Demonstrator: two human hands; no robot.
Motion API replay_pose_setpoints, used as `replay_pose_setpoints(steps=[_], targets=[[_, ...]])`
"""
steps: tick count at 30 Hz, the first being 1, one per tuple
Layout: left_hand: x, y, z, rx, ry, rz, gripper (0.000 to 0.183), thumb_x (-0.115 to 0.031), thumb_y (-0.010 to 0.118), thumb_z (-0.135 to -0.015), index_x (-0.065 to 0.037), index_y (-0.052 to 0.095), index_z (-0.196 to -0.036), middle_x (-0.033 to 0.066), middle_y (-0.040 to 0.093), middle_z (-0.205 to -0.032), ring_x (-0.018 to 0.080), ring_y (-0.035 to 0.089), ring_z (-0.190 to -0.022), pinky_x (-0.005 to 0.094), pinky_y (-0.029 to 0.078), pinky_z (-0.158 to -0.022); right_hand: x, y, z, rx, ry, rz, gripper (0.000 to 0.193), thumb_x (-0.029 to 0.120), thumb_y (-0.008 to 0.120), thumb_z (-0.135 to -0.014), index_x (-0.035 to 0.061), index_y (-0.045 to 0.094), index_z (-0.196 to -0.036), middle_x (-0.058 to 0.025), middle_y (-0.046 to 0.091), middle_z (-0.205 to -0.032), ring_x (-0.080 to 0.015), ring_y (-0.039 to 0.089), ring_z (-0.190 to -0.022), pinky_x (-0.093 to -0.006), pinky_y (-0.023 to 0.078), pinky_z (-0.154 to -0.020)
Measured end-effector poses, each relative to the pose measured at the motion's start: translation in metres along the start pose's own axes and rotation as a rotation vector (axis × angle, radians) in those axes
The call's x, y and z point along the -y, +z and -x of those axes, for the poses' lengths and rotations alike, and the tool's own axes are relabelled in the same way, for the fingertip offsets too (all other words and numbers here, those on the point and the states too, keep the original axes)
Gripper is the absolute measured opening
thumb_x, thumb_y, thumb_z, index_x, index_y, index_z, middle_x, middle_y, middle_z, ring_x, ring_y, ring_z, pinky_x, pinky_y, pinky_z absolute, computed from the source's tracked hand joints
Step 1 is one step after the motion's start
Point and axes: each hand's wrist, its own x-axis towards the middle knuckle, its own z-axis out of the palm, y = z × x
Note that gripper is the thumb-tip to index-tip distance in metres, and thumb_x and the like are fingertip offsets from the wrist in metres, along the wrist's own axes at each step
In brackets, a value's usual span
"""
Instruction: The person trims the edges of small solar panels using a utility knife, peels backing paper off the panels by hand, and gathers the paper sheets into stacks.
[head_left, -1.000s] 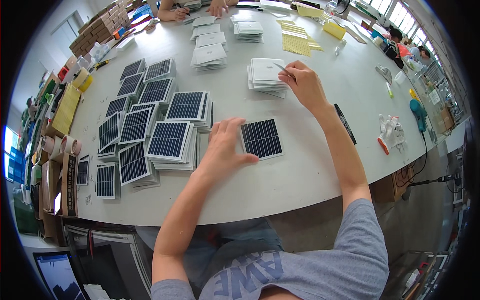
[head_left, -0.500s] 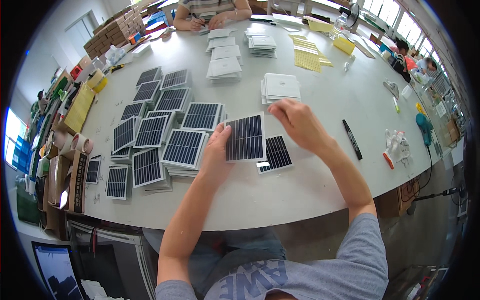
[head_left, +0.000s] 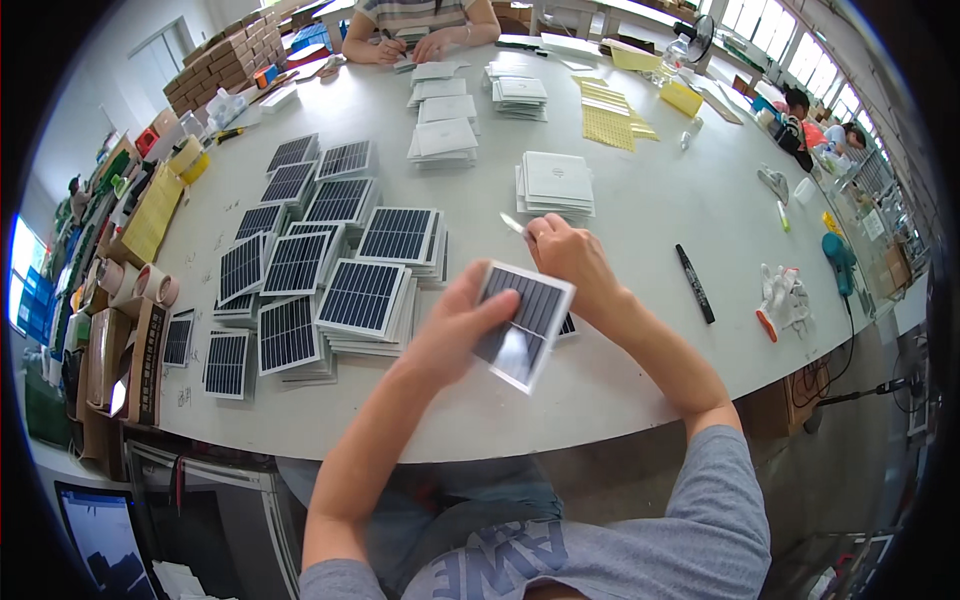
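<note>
A small solar panel (head_left: pixel 535 318) with dark cells and a white rim is gripped by my left hand (head_left: pixel 460 325), thumb on its face. It is tilted above the table, a bright reflection on it. My right hand (head_left: pixel 570 250) is closed, just beyond the panel, with a thin white piece (head_left: pixel 512 223) sticking out from its fingers; its kind is unclear. A second solar panel (head_left: pixel 568 326) lies mostly hidden beneath the held one. Stacks of solar panels (head_left: pixel 362 297) stand left of my hands. Behind my right hand sits a stack of white square panels (head_left: pixel 557 178).
A black marker (head_left: pixel 695 283), a glove (head_left: pixel 783 300) and a teal power tool (head_left: pixel 838 262) lie to the right. More white stacks (head_left: pixel 445 140) run toward a person (head_left: pixel 420 35) across the table. Yellow sheets (head_left: pixel 607 115) lie far right; tape rolls (head_left: pixel 155 285) stand at the left edge.
My left hand has tilted and turned the solar panel and brought it slightly nearer and to the right. My right hand has moved down, and a thin white piece now shows at its fingers.
</note>
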Motion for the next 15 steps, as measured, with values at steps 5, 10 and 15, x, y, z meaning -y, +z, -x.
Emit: replay_pose_setpoints(steps=[5,10,15], targets=[[0.012,-0.024,-0.008,-0.168,0.183,-0.221,0.038,-0.014,0.066,-0.093,-0.001,0.048,-0.123,0.0051,0.061,-0.106,0.0103,0.060,-0.094,0.0281,0.050,-0.086,-0.019,-0.020,-0.015,-0.034,0.017,-0.261,0.029,0.025,0.054,-0.100,-0.0011,0.066,-0.094,-0.0085,0.060,-0.075,-0.0221,0.062,-0.061,-0.0348,0.051,-0.057],[0.003,-0.018,-0.007,-0.223,0.181,-0.128,0.037,-0.009,0.068,-0.091,0.000,0.049,-0.122,0.0066,0.065,-0.108,0.0109,0.063,-0.095,0.0251,0.052,-0.084,-0.011,-0.053,-0.022,0.231,0.357,-0.611,0.035,0.030,0.053,-0.102,-0.0004,0.068,-0.095,0.0004,0.049,-0.063,-0.0061,0.049,-0.048,-0.0235,0.041,-0.044],[0.006,-0.019,-0.006,-0.179,0.173,-0.065,0.028,-0.010,0.064,-0.094,0.001,0.058,-0.119,0.0054,0.067,-0.105,0.0127,0.066,-0.092,0.0262,0.055,-0.081,-0.003,-0.042,-0.012,0.411,0.317,-0.781,0.027,0.025,0.056,-0.101,0.0002,0.065,-0.095,0.0020,0.050,-0.062,-0.0047,0.048,-0.048,-0.0222,0.039,-0.043]])
